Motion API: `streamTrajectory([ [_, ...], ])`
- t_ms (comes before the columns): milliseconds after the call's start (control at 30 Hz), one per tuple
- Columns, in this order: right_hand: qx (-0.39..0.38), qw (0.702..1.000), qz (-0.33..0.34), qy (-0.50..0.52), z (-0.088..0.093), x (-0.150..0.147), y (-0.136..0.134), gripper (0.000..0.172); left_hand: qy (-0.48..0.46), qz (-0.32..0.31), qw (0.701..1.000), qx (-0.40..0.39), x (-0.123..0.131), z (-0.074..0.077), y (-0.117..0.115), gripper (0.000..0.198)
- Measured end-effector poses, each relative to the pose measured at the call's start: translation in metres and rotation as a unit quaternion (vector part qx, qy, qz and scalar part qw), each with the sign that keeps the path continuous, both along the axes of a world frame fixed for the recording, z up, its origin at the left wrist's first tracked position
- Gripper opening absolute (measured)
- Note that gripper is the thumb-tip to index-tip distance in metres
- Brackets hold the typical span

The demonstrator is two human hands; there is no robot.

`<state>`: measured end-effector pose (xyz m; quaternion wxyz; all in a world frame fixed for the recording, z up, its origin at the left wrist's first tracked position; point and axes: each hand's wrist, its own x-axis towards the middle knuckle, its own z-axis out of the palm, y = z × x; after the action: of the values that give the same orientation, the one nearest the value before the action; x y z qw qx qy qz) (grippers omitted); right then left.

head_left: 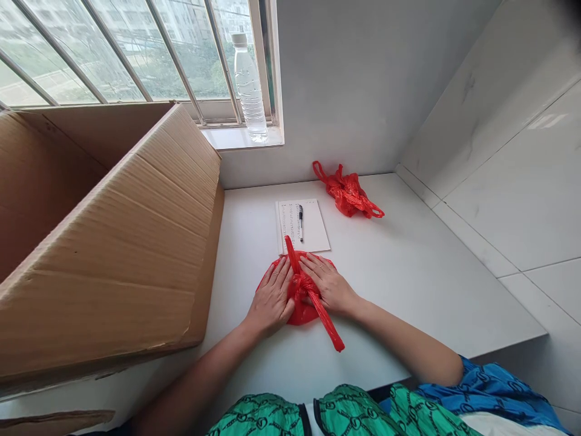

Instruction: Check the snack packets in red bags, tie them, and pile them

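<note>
A red plastic bag (303, 307), knotted at its middle, lies on the white tabletop in front of me. Its two twisted handles stick out from the knot, one pointing away from me, the other towards me. My left hand (271, 297) rests flat on the bag's left side with the fingers stretched out. On the right side, my right hand (330, 284) presses down the same way, fingers extended. What the bag contains is hidden. Just beyond it lies a notebook (318, 227) with rows of writing, a black-capped pen (301, 223) on its page.
A large open cardboard box (136, 242) fills the left side. Another knotted red plastic bag (348, 192) lies at the back of the white table (408, 272). A clear water bottle (250, 91) stands on the sill of a barred window. Tiled wall (508, 181) borders the right.
</note>
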<state>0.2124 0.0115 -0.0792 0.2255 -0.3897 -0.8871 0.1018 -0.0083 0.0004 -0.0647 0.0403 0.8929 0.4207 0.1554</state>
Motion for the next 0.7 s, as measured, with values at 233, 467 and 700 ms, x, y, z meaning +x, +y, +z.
streamTrajectory([
  [233, -0.008, 1.000, -0.003, -0.004, 0.000, -0.001, -0.001, 0.078, -0.015, -0.002, 1.000, -0.012, 0.002, 0.001, 0.000, 0.070],
  [467, -0.044, 0.995, 0.025, 0.085, 0.014, 0.006, 0.000, 0.071, -0.121, -0.016, 0.985, -0.119, -0.006, 0.013, 0.003, 0.060],
  [700, -0.084, 0.972, -0.003, 0.218, 0.062, 0.005, -0.019, 0.006, -0.320, -0.006, 0.906, -0.277, 0.006, 0.076, -0.029, 0.048],
])
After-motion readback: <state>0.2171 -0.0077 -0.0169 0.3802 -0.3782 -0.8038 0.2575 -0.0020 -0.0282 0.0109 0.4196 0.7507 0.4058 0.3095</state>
